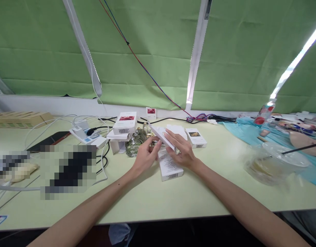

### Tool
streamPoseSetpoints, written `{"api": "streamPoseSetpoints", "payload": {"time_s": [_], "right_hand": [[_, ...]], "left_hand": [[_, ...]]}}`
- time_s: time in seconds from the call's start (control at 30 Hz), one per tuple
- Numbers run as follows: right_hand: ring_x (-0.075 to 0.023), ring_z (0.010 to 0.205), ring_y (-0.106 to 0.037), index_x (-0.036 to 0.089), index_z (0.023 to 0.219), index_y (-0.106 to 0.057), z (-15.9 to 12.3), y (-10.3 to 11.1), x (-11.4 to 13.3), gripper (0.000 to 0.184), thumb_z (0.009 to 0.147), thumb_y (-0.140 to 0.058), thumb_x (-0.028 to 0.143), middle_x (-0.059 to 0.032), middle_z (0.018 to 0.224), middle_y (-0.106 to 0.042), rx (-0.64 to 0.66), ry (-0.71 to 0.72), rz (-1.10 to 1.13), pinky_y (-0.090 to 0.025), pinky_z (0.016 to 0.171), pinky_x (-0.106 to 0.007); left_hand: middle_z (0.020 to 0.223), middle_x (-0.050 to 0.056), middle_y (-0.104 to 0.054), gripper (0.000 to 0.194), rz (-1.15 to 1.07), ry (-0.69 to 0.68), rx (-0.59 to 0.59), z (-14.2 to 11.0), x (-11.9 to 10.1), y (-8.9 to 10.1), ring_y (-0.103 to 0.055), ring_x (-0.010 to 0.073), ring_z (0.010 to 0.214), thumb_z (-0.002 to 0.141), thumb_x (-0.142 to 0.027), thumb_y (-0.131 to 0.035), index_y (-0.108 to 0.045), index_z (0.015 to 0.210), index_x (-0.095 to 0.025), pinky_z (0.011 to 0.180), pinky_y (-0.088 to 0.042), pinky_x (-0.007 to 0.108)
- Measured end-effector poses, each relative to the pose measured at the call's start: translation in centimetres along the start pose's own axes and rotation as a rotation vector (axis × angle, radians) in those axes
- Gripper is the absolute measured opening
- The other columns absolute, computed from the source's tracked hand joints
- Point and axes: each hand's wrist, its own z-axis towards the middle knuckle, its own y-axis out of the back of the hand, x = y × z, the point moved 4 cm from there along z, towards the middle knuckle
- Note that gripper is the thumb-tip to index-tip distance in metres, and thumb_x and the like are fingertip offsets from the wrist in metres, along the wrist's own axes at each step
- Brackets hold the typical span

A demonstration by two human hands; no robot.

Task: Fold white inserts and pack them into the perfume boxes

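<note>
Both my hands meet over the middle of the pale green table (153, 202). My left hand (145, 156) pinches the near end of a flat white carton (159, 134) that is tilted up off the table. My right hand (182, 149) lies against the carton's right side with fingers curled along it. Under the hands a white box with a barcode (169, 168) lies flat. A glass perfume bottle (133, 145) stands just left of my left hand.
White boxes with red pictures (125, 122) are stacked behind the bottle, another box (196, 138) lies right. White chargers and cables (86, 135) sit left beside a dark phone (48, 140). Clear plastic bowls (273, 163) and a teal cloth (240, 128) are right.
</note>
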Motion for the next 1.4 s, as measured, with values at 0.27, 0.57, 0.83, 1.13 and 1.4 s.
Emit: {"api": "streamPoseSetpoints", "payload": {"time_s": [0.27,0.57,0.83,1.13,1.4], "right_hand": [[-0.0248,0.123,-0.062,0.024,0.151,-0.041,0.4,-0.3,0.5,0.061,0.092,-0.057,0.029,-0.0093,0.139,-0.063,0.094,-0.02,-0.012,-0.059,0.099,-0.044],[-0.0226,0.132,-0.057,0.025,0.151,-0.041,0.3,-0.5,0.5,0.06,0.094,-0.055,0.032,-0.0064,0.139,-0.063,0.144,-0.024,0.045,-0.056,0.105,-0.041],[-0.0221,0.138,-0.053,0.024,0.151,-0.043,-0.1,-0.8,0.2,0.056,0.095,-0.051,0.033,-0.0062,0.144,-0.059,0.164,-0.041,0.058,-0.052,0.11,-0.043],[-0.0237,0.136,-0.054,0.023,0.151,-0.042,-0.1,-0.9,0.2,0.055,0.096,-0.046,0.03,-0.0075,0.143,-0.06,0.14,-0.055,0.045,-0.052,0.11,-0.045],[-0.0232,0.136,-0.054,0.024,0.154,-0.036,-0.1,-0.8,0.2,0.056,0.098,-0.042,0.029,-0.0075,0.145,-0.058,0.128,-0.042,0.061,-0.052,0.11,-0.044]], "left_hand": [[0.054,-0.005,-0.052,0.042,-0.061,0.022,0.042,0.0,0.9,-0.1,-0.052,0.013,0.044,0.092,-0.059,-0.052,-0.059,0.105,-0.019,0.051,-0.041,0.025],[0.049,-0.005,-0.052,0.054,-0.104,-0.001,0.075,0.0,0.7,-0.1,-0.052,0.0146,0.044,0.094,-0.063,-0.045,-0.057,0.119,-0.017,0.052,-0.039,0.027],[0.05,-0.006,-0.054,0.051,-0.13,-0.021,0.091,0.2,1.2,-0.1,-0.05,0.0133,0.041,0.093,-0.059,-0.048,-0.057,0.12,-0.017,0.048,-0.035,0.026],[0.063,-0.003,-0.058,0.045,-0.183,-0.013,0.11,0.1,1.2,-0.3,-0.054,0.0134,0.047,0.089,-0.055,-0.057,-0.057,0.115,-0.018,0.047,-0.039,0.025],[0.063,-0.003,-0.058,0.044,-0.172,0.003,0.106,0.0,1.1,-0.5,-0.055,0.0134,0.047,0.089,-0.054,-0.058,-0.055,0.113,-0.018,0.047,-0.04,0.025]]}}
